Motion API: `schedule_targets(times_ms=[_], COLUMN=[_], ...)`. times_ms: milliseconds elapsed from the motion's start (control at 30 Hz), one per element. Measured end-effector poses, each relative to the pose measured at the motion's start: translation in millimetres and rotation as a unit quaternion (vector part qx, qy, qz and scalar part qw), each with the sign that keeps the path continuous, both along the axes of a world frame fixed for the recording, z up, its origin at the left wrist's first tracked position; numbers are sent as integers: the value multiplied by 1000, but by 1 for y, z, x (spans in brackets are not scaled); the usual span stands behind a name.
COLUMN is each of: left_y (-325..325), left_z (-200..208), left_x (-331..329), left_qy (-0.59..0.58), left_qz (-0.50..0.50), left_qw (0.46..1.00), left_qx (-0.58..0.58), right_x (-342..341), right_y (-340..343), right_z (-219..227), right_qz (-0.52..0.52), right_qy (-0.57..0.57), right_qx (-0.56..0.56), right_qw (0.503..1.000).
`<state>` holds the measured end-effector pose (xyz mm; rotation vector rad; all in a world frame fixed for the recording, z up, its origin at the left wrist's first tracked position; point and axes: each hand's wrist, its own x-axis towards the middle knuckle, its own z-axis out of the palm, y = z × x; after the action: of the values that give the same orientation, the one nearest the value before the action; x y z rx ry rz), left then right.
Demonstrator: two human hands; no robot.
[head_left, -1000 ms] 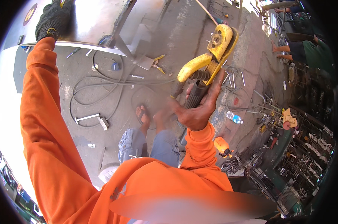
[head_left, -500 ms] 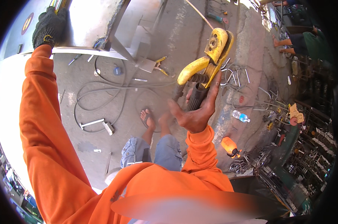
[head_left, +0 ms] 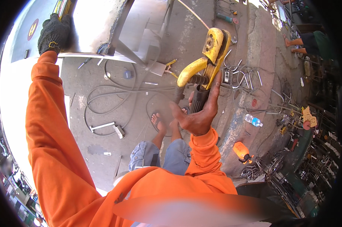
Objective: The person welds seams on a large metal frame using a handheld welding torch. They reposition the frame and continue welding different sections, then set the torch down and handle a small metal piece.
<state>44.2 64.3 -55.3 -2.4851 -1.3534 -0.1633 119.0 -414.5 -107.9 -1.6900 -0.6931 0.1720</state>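
My right hand [head_left: 199, 113], bare, holds the black handle of a yellow welding electrode holder [head_left: 207, 56] in a loose grip, palm toward me and thumb spread to the left. The holder's yellow jaws point up and away. My left hand [head_left: 54, 34], in a black knit glove, is stretched far out on an orange sleeve and grips the near edge of a grey metal sheet [head_left: 91, 22] at the upper left. A welded angle frame [head_left: 129, 49] sits under that sheet.
Black cables [head_left: 114, 90] loop across the concrete floor beside a small metal bracket [head_left: 106, 128]. My sandalled feet [head_left: 157, 123] stand below the holder. Bent wire pieces [head_left: 241, 73], a plastic bottle [head_left: 253, 120] and an orange object [head_left: 242, 151] lie to the right. Another person's legs [head_left: 297, 45] show at the upper right.
The holder and my right hand have shifted slightly right and up in view. My left gloved hand stays on the sheet's edge, with the arm reaching further out.
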Motion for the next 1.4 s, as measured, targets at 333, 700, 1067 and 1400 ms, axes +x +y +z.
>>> schedule_targets(times_ms=[333, 700, 1067, 1400], left_y=[-1, -11, -89, -1], left_z=[1, 6, 46, 1], left_x=[1, -5, 16, 2], left_qy=[1, 4, 117, -7], left_qz=[8, 4, -24, 21], left_qw=[1000, 1000, 993, 1000], left_qx=[-1, -9, 0, -9], right_x=[4, 1, 3, 5], right_y=[1, 3, 2, -1], right_z=[-1, -3, 3, -6], right_qz=[-3, -3, 5, 8], right_qy=[-23, 13, 33, -6], right_qx=[-13, 10, 15, 37], right_qw=[1000, 1000, 999, 999])
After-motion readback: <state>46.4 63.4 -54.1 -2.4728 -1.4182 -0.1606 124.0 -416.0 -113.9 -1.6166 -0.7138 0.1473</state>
